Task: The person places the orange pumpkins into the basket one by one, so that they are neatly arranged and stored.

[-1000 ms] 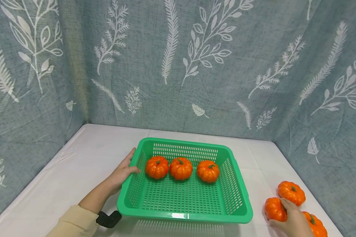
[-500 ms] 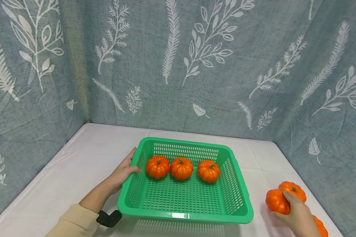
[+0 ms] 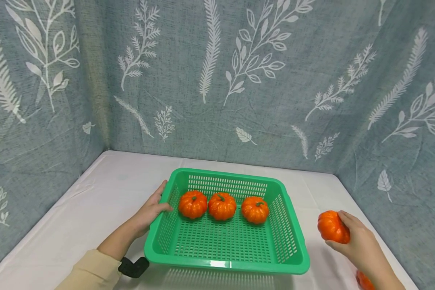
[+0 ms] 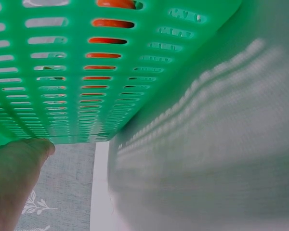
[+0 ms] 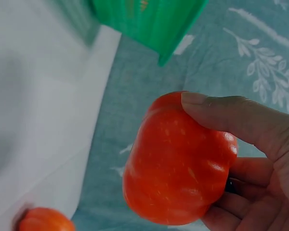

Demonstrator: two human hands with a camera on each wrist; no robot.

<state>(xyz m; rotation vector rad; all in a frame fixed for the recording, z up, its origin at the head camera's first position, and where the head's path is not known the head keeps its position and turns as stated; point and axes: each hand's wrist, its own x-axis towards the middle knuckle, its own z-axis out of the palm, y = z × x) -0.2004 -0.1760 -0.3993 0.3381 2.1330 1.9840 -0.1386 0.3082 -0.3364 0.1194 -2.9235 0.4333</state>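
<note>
My right hand [image 3: 359,241] holds a small orange pumpkin [image 3: 332,227] above the table, right of the green basket [image 3: 224,267]. In the right wrist view the thumb lies across the top of this pumpkin [image 5: 180,168], with fingers behind it. My left hand [image 3: 154,207] grips the basket's left rim, thumb over the inner side. The left wrist view shows that hand [image 4: 14,178] beside the slotted wall [image 4: 72,96]. Inside the basket sit three more pumpkins: a left one [image 3: 193,204], a middle one [image 3: 222,206] and a right one [image 3: 255,210].
Another pumpkin [image 3: 364,280] lies on the white tablecloth [image 3: 130,177], mostly hidden by the right forearm. The right wrist view shows a pumpkin [image 5: 45,220] at its lower corner. Grey-green patterned curtains [image 3: 188,80] stand behind and at both sides.
My right hand has lifted the pumpkin off the table and moved it up, slightly to the left. The hand and forearm now cover more of the pumpkins beside it. The left hand and basket stay put.
</note>
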